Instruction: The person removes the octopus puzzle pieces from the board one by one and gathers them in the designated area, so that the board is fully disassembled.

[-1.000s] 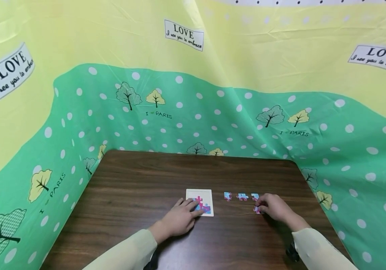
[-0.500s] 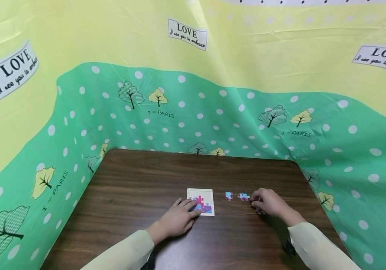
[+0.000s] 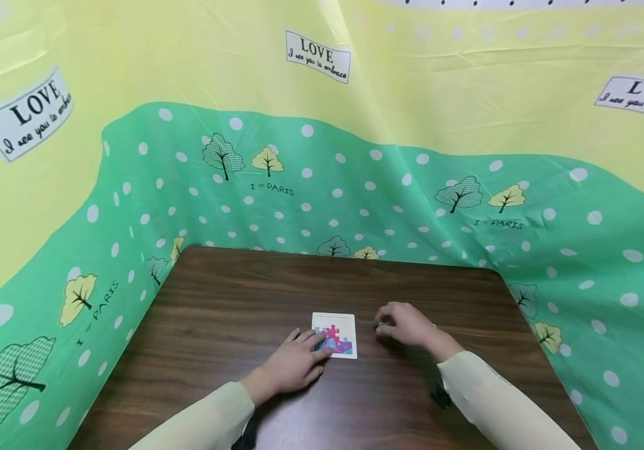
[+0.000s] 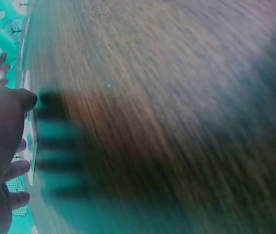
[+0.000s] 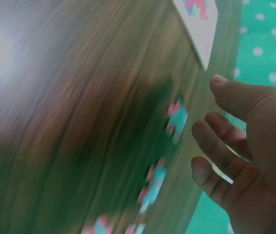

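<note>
A white square puzzle tray (image 3: 346, 320) lies on the table, its near part filled with pink, blue and purple jigsaw pieces (image 3: 337, 342). My left hand (image 3: 295, 362) rests with fingers spread over the tray's left and near side. To the right of the tray, my right hand (image 3: 406, 325) hovers over a loose jigsaw piece (image 5: 177, 118), thumb apart from fingers. Nothing is between those fingers in the right wrist view. A second loose piece (image 5: 153, 184) lies behind it, in line, and others show partly at that view's lower edge. In the head view the right hand hides most of them.
The brown wooden table (image 3: 232, 294) carries the tray and pieces. Behind it hangs a green and yellow printed curtain (image 3: 311, 150), meeting the table's far and side edges.
My right hand has moved left from the rightmost loose pieces, past the middle one, to the piece nearest the tray. My left hand stays on the tray. The head view has shifted slightly.
</note>
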The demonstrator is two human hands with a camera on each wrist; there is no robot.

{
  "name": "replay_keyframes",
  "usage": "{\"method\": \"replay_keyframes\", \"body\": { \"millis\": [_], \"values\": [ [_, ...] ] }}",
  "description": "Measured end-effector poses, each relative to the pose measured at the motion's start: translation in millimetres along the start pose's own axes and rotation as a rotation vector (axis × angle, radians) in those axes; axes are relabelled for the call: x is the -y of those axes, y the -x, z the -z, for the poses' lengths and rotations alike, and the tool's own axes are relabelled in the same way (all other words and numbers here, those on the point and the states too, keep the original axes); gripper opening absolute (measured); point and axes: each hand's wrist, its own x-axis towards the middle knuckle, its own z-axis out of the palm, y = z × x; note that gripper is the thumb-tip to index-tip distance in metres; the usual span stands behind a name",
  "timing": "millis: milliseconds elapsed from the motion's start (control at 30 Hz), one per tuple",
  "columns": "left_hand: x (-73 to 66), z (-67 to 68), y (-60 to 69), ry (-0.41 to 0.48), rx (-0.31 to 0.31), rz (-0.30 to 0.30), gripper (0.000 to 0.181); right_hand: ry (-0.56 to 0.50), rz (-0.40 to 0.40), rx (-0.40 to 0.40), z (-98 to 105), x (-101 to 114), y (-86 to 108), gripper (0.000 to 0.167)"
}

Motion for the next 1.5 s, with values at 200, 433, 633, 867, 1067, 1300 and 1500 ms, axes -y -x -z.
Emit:
{"method": "replay_keyframes", "body": {
  "millis": [200,433,633,867,1067,1300,1500],
  "values": [
    [3.0,-2.8,1.5,0.013,0.006,0.007,0.043,-0.019,0.058,0.014,-12.2,30.1,-20.5,0.013],
    [3.3,-0.5,1.5,0.004,0.034,0.001,0.045,-0.012,0.111,0.047,-29.2,54.5,-35.8,0.02],
    [2.3,1.3,0.3,-0.003,0.037,-0.006,0.044,-0.014,0.11,0.061,-39.6,62.9,-43.2,0.024],
    [1.0,5.0,-2.5,-0.01,0.021,-0.014,0.041,0.032,0.118,0.065,-49.6,65.0,-48.2,0.031],
    [1.7,5.8,-4.8,-0.019,0.026,-0.013,0.04,0.04,0.078,0.065,-52.7,67.2,-47.8,0.037],
    [1.1,5.8,-5.0,-0.021,0.016,-0.01,0.038,0.045,0.086,0.043,-54.7,68.9,-47.3,0.035],
    [0.3,6.1,-6.1,-0.02,0.028,0.003,0.039,0.039,0.079,0.022,-56.9,68.3,-48.4,0.033]
  ]
}}
